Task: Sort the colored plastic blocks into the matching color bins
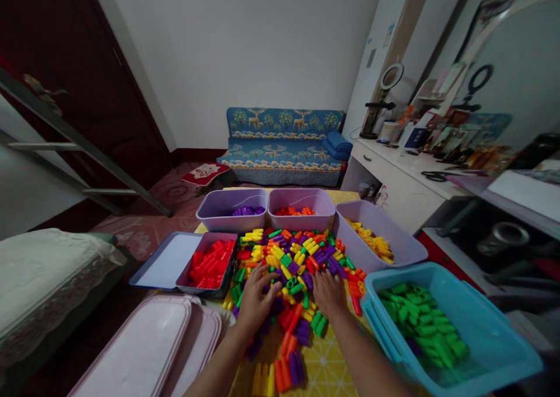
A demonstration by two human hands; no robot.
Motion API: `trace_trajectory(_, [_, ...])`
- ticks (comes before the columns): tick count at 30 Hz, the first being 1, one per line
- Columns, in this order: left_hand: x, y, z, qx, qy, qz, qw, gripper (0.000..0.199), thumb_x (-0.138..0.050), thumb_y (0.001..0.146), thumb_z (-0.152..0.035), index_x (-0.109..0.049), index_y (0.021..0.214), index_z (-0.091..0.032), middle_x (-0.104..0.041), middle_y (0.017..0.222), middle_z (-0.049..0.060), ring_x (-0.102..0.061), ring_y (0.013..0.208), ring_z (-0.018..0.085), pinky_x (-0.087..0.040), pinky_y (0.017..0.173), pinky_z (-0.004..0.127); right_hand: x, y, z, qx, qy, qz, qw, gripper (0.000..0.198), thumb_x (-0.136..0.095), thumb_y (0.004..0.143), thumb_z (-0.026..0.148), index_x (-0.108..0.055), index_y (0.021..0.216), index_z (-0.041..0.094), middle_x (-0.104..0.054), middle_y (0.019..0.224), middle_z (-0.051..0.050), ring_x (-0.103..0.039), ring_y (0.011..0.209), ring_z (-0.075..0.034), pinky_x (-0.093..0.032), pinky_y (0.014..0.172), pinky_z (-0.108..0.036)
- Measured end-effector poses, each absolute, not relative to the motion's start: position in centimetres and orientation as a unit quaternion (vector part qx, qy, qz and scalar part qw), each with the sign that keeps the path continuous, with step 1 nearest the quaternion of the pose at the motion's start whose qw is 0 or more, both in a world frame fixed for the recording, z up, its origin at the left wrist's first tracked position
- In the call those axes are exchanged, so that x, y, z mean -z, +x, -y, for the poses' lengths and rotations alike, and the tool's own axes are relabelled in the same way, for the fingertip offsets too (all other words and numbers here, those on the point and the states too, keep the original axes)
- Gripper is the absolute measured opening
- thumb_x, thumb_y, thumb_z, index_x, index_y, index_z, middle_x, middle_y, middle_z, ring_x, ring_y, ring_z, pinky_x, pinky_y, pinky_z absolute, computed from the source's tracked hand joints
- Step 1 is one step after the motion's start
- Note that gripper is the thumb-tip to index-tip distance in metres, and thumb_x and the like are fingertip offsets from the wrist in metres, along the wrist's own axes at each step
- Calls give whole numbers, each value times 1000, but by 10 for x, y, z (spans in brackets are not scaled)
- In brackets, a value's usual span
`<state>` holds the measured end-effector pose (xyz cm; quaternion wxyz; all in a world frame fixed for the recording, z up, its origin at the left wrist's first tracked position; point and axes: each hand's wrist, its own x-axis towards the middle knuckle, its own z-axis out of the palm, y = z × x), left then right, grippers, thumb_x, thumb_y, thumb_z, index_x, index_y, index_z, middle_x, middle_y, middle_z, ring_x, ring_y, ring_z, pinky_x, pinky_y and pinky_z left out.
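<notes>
Where hands [256,295] [328,293] spread, glossy tubular plastic pieces [286,261] lie jumbled, multicoloured.

Yellow desk [326,363]: a bare patch lay open at the near side, just left of the right forearm [356,341].
Loose pieces [284,254]: filled the gap between the left fingers [258,277] and right fingers [322,283].
Air over the pile: gave free passage.
Lilac bins [301,222]: walled off the far side.
Blue tub [494,340]: barred the right.
Pink lids [135,338]: crowded the near left.
</notes>
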<state>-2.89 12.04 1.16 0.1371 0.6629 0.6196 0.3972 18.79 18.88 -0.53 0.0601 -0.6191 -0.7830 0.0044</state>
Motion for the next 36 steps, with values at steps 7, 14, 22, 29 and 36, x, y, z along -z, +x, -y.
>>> trace_trajectory(7, [-41, -29, -155, -369, 733, -572, 7, 43, -41, 91, -8, -62, 123, -27, -59, 133, 6, -45, 130, 24, -41, 105, 46, 4, 185, -188, 7, -622, 779, 77, 41, -29, 102, 33, -65, 114, 19, -68, 116, -12, -57, 113, -22, -32, 92, -35])
trace_trajectory(14, [-60, -31, -181, -203, 787, -583, 29, 38, -53, 83, -11, -64, 117, -26, -65, 114, 7, -56, 110, 26, -44, 94, 42, 9, 185, -189, 6, -620, 780, 77, 41, -29, 101, 32, -63, 118, 17, -68, 115, -13, -56, 115, -24, -32, 92, -38])
trace_trajectory(22, [-41, -36, -167, -357, 679, -597, 234, 28, -59, 71, -15, -59, 98, -21, -66, 98, 4, -62, 95, 23, -47, 82, 34, 10, 186, -189, -10, -623, 777, 88, 38, -32, 99, 29, -65, 114, 17, -68, 116, -14, -56, 113, -24, -33, 94, -37])
trace_trajectory(29, [-46, -12, -158, -544, 389, -566, 481, 24, -63, 69, -36, -58, 81, -16, -56, 63, -4, -50, 51, 9, -38, 50, 20, 13, 189, -189, 0, -606, 789, 104, 42, -30, 101, 37, -64, 120, 21, -68, 119, -12, -53, 120, -24, -31, 100, -39])
trace_trajectory(36, [-53, -3, -149, -625, 217, -538, 522, 40, -74, 58, -43, -61, 85, -17, -63, 69, -2, -58, 58, 11, -36, 50, 17, 23, 188, -192, 5, -617, 780, 105, 40, -32, 100, 29, -64, 119, 14, -66, 121, -16, -55, 118, -25, -31, 99, -39])
